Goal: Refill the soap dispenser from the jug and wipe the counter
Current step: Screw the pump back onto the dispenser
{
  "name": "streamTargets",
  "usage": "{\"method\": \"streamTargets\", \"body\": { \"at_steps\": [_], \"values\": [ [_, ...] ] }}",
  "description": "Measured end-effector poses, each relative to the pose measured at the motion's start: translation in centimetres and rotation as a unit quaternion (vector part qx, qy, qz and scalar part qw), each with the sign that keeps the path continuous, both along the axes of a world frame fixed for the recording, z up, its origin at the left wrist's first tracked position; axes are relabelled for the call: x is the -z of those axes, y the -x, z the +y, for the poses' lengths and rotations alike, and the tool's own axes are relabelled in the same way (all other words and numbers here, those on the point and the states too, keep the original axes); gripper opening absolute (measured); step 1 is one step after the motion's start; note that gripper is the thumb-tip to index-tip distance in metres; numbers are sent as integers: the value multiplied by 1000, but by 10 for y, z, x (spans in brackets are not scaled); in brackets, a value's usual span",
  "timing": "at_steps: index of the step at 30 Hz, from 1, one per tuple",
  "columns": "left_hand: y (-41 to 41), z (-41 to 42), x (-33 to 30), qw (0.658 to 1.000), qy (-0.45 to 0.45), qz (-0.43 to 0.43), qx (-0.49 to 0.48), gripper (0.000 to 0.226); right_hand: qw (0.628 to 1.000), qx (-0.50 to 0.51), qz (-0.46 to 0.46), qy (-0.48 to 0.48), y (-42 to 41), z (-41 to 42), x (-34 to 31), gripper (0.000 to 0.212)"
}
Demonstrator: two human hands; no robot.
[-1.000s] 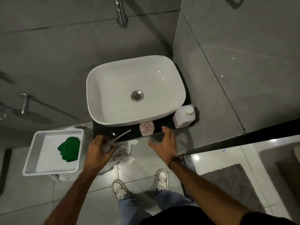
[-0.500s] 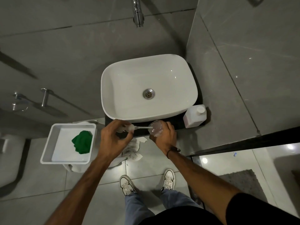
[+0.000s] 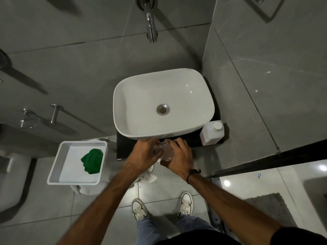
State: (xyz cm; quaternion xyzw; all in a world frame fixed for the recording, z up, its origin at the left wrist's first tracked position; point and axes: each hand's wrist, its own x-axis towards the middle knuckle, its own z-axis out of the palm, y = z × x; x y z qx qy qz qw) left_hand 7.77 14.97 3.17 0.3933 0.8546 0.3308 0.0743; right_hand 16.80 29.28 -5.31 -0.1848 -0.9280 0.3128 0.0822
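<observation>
The clear soap dispenser bottle (image 3: 166, 150) is held just in front of the black counter (image 3: 192, 138), below the white basin (image 3: 163, 103). My right hand (image 3: 178, 156) grips its body. My left hand (image 3: 144, 154) is closed on the pump top at the bottle's mouth; the pump itself is mostly hidden under my fingers. The white jug (image 3: 212, 132) with its white cap on stands upright on the counter's right end, apart from both hands. A green cloth (image 3: 92, 161) lies crumpled in a white tray (image 3: 58, 161) to the left.
A chrome tap (image 3: 151, 27) juts from the wall above the basin. A white rag (image 3: 147, 176) lies on the floor under my hands. Grey tiled walls close in on the right. My shoes (image 3: 139, 209) stand on the floor tiles, and a grey mat (image 3: 270, 209) lies to the right.
My right hand took the dispenser bottle off the counter. My left hand brought the pump with its tube over, and both hands now meet at the bottle's mouth. The view shifted.
</observation>
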Motion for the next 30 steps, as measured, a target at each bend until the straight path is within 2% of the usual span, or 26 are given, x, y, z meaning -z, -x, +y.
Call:
{"method": "streamTargets", "body": {
  "at_steps": [3,6,11,12,14,17,20,23,24,26,27,30],
  "values": [
    [6,-1,5,1000,2,-5,16,14,1000,-7,-8,10,0,1,-1,82],
    [11,-5,7,997,1,-40,67,37,1000,-20,-14,0,-4,4,-1,81],
    [13,-12,6,996,21,-68,48,61,998,-39,-44,7,-9,3,-3,83],
    [13,-13,5,997,32,-68,25,61,998,-46,-48,5,-9,3,-3,84],
    [13,-13,3,997,60,-54,-19,46,997,-54,-57,1,-10,3,-5,85],
    [12,-9,2,995,80,-51,30,13,997,-58,-58,-2,-12,3,-6,84],
    [9,-8,-1,991,73,-65,96,26,997,-58,-57,-4,-16,3,-6,79],
    [7,-8,0,990,85,-80,80,46,997,-57,-60,-5,-18,1,-5,77],
    [5,-8,0,990,98,-87,49,43,996,-57,-63,-4,-18,1,-6,79],
    [5,-7,2,989,128,-77,-7,22,996,-63,-70,0,-18,0,-6,81],
    [4,-6,2,988,137,-69,-7,20,995,-67,-73,2,-18,0,-6,82],
    [2,-6,3,987,130,-35,82,14,994,-72,-84,4,-20,0,-6,85]
  ]
}}
